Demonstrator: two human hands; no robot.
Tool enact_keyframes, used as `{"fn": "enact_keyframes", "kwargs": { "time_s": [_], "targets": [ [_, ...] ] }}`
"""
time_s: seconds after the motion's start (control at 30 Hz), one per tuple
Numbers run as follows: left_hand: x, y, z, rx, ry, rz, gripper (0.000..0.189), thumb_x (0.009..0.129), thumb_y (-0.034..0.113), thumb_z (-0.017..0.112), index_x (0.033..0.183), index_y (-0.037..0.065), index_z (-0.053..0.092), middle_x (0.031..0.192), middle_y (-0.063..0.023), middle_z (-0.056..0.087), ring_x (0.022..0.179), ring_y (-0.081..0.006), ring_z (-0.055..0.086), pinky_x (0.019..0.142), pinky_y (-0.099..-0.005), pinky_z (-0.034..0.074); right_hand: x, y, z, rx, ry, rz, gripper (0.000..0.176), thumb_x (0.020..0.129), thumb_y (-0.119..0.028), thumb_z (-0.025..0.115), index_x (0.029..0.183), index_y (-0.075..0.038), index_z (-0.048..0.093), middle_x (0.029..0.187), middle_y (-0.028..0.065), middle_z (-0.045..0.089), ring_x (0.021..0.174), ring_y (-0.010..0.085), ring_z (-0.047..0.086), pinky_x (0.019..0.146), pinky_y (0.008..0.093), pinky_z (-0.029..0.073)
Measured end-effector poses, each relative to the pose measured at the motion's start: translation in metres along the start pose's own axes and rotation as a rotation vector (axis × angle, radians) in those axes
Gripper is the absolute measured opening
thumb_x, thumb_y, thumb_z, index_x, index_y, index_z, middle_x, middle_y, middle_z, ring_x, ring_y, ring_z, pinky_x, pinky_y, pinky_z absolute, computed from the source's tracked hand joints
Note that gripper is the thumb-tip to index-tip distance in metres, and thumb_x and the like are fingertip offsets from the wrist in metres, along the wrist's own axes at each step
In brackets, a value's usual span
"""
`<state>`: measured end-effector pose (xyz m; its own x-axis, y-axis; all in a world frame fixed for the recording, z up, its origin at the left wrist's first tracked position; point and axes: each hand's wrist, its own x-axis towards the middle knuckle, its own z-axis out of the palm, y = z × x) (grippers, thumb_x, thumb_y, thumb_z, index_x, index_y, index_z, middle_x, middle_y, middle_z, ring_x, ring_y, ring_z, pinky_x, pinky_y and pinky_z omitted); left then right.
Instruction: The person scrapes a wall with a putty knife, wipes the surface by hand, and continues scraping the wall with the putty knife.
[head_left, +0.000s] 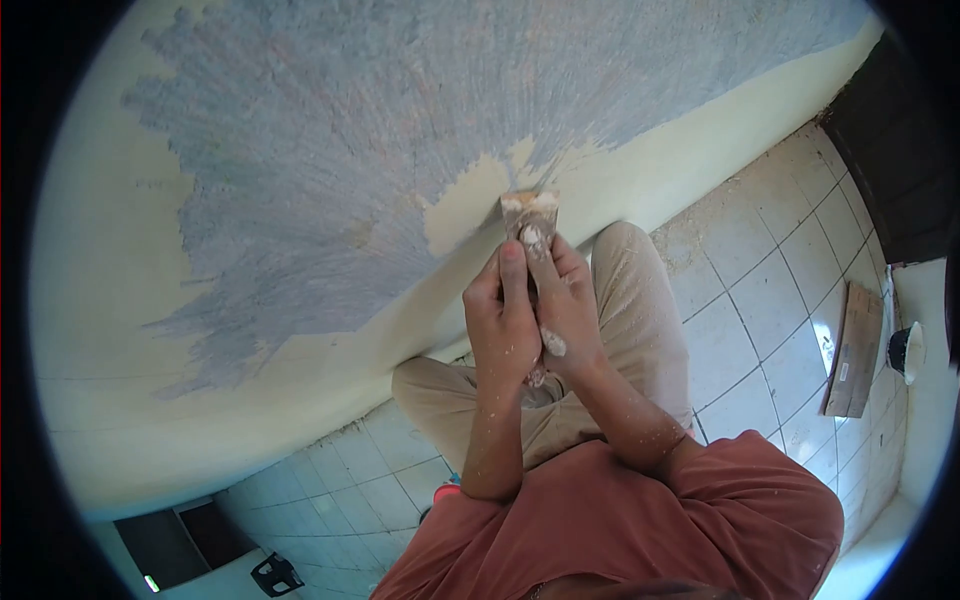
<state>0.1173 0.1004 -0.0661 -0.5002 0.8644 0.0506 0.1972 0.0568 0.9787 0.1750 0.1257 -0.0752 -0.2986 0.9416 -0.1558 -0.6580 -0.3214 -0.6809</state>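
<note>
Both of my hands are wrapped round the handle of a scraper [530, 208], side by side. My left hand [503, 315] has its thumb laid along the tool, and my right hand [568, 305] closes on it from the other side. White residue covers the scraper's blade, which meets the wall [465, 205] near the lower edge of a rough grey-blue scraped area [330, 150]. Cream coating remains around that area. White flecks speckle my forearms.
My bent knees in beige trousers [640, 310] are close to the wall. White tiles [770, 300] cover the floor, with debris along the wall's foot. At right are a flat brown board [855, 350], a bucket [908, 352] and a dark door [890, 150]. A black object [276, 574] lies lower left.
</note>
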Motion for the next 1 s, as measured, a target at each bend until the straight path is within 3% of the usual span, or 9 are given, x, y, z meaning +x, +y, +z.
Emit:
{"fn": "enact_keyframes", "kwargs": {
  "time_s": [0.17, 0.27, 0.37, 0.47, 0.57, 0.67, 0.77, 1.0],
  "targets": [
    [-0.004, -0.008, 0.003, -0.01, 0.065, -0.004, 0.038, 0.097, 0.028, 0.043, 0.089, -0.006, 0.058, 0.07, -0.0103, 0.058, 0.066, -0.0127, 0.047, 0.06, -0.0306, 0.041, -0.001, 0.006, 0.0, -0.057, 0.01, 0.0, 0.022, 0.097, -0.02, 0.045, 0.095, -0.001, 0.055, 0.078, -0.0027, 0.054, 0.068, 0.0011, 0.045, 0.058, 0.0187, 0.04],
    [0.007, 0.018, 0.0, 0.06, -0.067, -0.006, 0.037, 0.097, 0.027, 0.042, 0.088, -0.006, 0.058, 0.071, -0.0112, 0.058, 0.067, -0.0126, 0.048, 0.061, -0.0302, 0.042, 0.006, -0.001, -0.001, -0.016, -0.021, 0.003, 0.022, 0.097, -0.021, 0.045, 0.095, -0.001, 0.055, 0.077, -0.0031, 0.053, 0.068, 0.0016, 0.045, 0.058, 0.019, 0.04],
    [-0.001, -0.002, 0.002, 0.056, 0.015, 0.048, 0.036, 0.097, 0.026, 0.042, 0.088, -0.005, 0.058, 0.07, -0.0119, 0.058, 0.066, -0.0131, 0.048, 0.061, -0.0308, 0.042, -0.002, 0.007, -0.003, -0.05, 0.016, 0.025, 0.022, 0.097, -0.021, 0.046, 0.094, -0.002, 0.055, 0.077, -0.0033, 0.053, 0.068, 0.0021, 0.045, 0.058, 0.0192, 0.04],
    [0.0, 0.001, 0.005, 0.037, 0.046, 0.073, 0.041, 0.098, 0.031, 0.041, 0.088, -0.005, 0.058, 0.073, -0.0048, 0.056, 0.071, -0.0095, 0.046, 0.063, -0.0268, 0.04, 0.006, -0.001, 0.0, -0.076, -0.003, -0.035, 0.022, 0.097, -0.021, 0.046, 0.093, -0.002, 0.055, 0.076, -0.0033, 0.053, 0.068, 0.0024, 0.045, 0.058, 0.0191, 0.039],
    [0.008, 0.03, 0.006, 0.029, -0.049, 0.019, 0.034, 0.097, 0.025, 0.043, 0.087, -0.004, 0.057, 0.068, -0.0126, 0.057, 0.064, -0.0139, 0.046, 0.06, -0.0319, 0.042, -0.004, -0.015, 0.001, -0.091, -0.007, 0.016, 0.021, 0.097, -0.02, 0.046, 0.093, -0.001, 0.055, 0.076, -0.0029, 0.053, 0.067, 0.0025, 0.045, 0.057, 0.0193, 0.039],
    [-0.005, 0.002, 0.009, 0.009, 0.101, 0.124, 0.035, 0.097, 0.025, 0.043, 0.086, -0.005, 0.056, 0.066, -0.0127, 0.055, 0.064, -0.0127, 0.042, 0.059, -0.0317, 0.041, -0.001, -0.005, 0.002, -0.078, 0.019, 0.034, 0.02, 0.096, -0.018, 0.046, 0.092, -0.001, 0.054, 0.075, -0.0025, 0.054, 0.066, 0.0026, 0.046, 0.057, 0.0195, 0.04],
    [0.002, 0.006, 0.002, 0.049, 0.007, 0.045, 0.037, 0.097, 0.026, 0.042, 0.084, -0.005, 0.055, 0.065, -0.0115, 0.054, 0.064, -0.012, 0.04, 0.058, -0.0315, 0.04, 0.005, -0.005, 0.001, -0.082, -0.004, 0.003, 0.02, 0.097, -0.018, 0.045, 0.092, 0.0, 0.054, 0.074, -0.0016, 0.054, 0.066, 0.0026, 0.046, 0.058, 0.0196, 0.041],
    [-0.004, -0.009, 0.006, -0.033, 0.137, 0.071, 0.039, 0.097, 0.028, 0.042, 0.084, -0.006, 0.055, 0.064, -0.0111, 0.052, 0.062, -0.0128, 0.041, 0.056, -0.0317, 0.038, 0.001, 0.01, -0.003, -0.187, -0.042, -0.017, 0.022, 0.097, -0.018, 0.045, 0.092, 0.0, 0.055, 0.075, -0.0006, 0.055, 0.068, 0.0025, 0.046, 0.058, 0.0201, 0.041]
  ]
}}
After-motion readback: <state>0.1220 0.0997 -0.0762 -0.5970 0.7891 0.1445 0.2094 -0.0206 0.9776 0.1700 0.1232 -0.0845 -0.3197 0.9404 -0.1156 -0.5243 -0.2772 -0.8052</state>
